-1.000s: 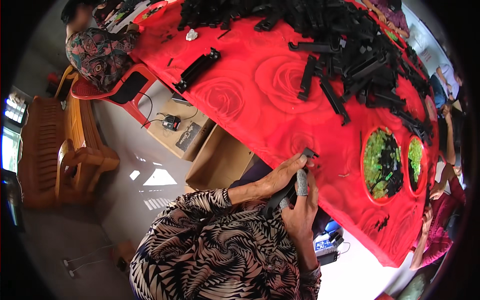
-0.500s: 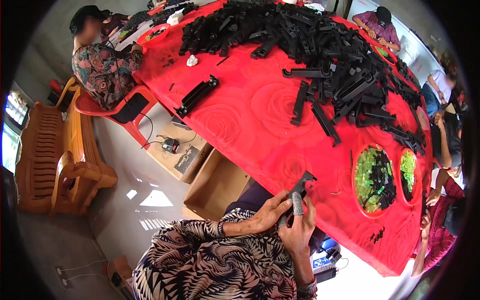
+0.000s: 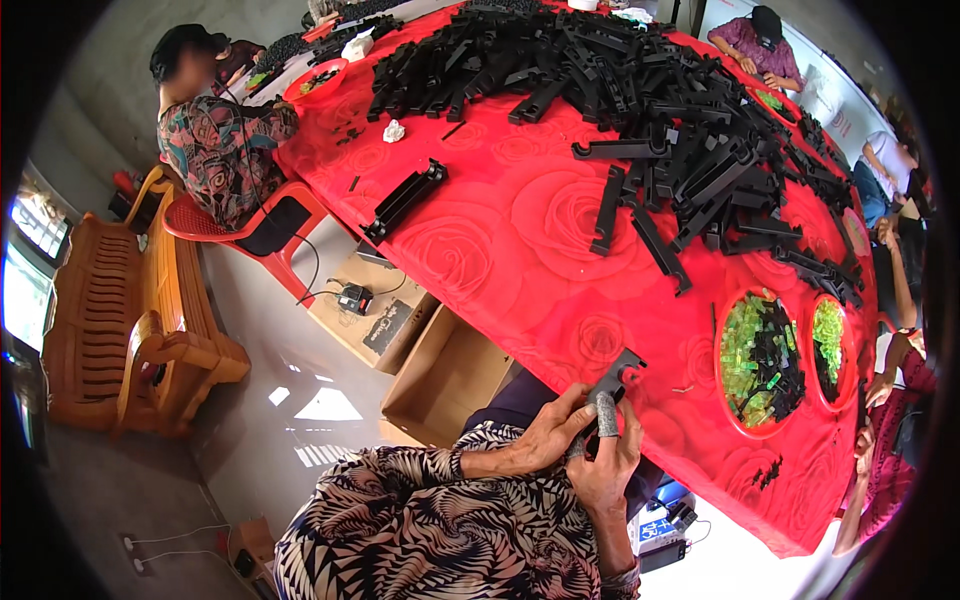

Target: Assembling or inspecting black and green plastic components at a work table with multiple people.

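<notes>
Just over the table's near edge, a long black plastic part [image 3: 622, 372] with a notched end is held in both hands. My left hand [image 3: 545, 438] closes on it from the left, thumb and fingers pressed against its near portion. My right hand [image 3: 608, 468] wraps it from the right, with a grey finger sleeve [image 3: 606, 414] on one finger lying along the part. The fingers hide the part's lower half. To the right sits a red bowl [image 3: 724, 385] of yellow-green clear pieces and small black pieces.
A large heap of black parts [image 3: 700, 140] covers the far table [image 3: 500, 260], which has a red rose cloth. A second red bowl [image 3: 850, 375] stands at the right. One black part [image 3: 405, 200] lies apart at left. An open cardboard box [image 3: 455, 375] is below the edge. Co-workers sit around the table.
The whole view has shifted slightly, moving the scene a little to the right. Both hands keep hold of the black plastic part, with only slight finger movement.
</notes>
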Tool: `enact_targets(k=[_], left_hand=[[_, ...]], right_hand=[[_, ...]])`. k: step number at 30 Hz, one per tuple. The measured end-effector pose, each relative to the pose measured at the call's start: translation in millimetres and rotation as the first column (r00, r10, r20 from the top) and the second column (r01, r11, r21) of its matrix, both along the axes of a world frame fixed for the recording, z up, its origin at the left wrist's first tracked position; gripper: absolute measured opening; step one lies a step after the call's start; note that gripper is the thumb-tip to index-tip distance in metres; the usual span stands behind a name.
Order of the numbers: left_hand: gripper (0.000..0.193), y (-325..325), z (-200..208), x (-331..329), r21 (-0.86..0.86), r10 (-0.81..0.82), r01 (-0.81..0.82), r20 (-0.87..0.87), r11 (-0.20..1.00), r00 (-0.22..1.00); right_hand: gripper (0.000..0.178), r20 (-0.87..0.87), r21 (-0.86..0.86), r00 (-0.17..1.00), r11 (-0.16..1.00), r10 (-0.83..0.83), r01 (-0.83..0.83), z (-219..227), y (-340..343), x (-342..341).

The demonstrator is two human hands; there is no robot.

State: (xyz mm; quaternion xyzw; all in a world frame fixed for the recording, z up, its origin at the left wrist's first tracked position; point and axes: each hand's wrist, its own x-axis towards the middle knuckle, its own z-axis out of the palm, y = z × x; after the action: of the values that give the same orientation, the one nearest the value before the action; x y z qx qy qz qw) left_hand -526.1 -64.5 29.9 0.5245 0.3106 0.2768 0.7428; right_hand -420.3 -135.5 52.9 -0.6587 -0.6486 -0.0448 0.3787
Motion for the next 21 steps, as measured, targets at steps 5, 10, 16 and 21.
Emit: enact_targets(k=[5,10,16,21], left_hand=[[0.031,1.2,5.2,1.2,0.005,0.002,-0.002,-0.012,1.000,1.000],[0.031,-0.1,-2.8,1.8,-0.033,0.047,-0.047,0.001,0.998,0.999],[0.034,1.2,8.6,2.0,0.178,0.074,-0.060,-0.074,0.982,0.995],[0.040,6.4,12.1,-12.8,0.226,-0.092,0.123,-0.143,0.966,0.985]], right_hand=[[0.055,-0.014,0.027,1.000,0.999,-0.018,0.019,-3.5,-0.1,-0.8],[0.056,-0.064,-0.011,0.998,1.000,-0.023,0.023,-6.9,-1.6,-3.3],[0.052,0.010,0.057,0.999,0.998,-0.034,0.033,-9.5,0.2,-2.5],[0.049,-0.127,0.008,0.991,0.999,-0.044,0.045,6.9,-1.9,0.3]])
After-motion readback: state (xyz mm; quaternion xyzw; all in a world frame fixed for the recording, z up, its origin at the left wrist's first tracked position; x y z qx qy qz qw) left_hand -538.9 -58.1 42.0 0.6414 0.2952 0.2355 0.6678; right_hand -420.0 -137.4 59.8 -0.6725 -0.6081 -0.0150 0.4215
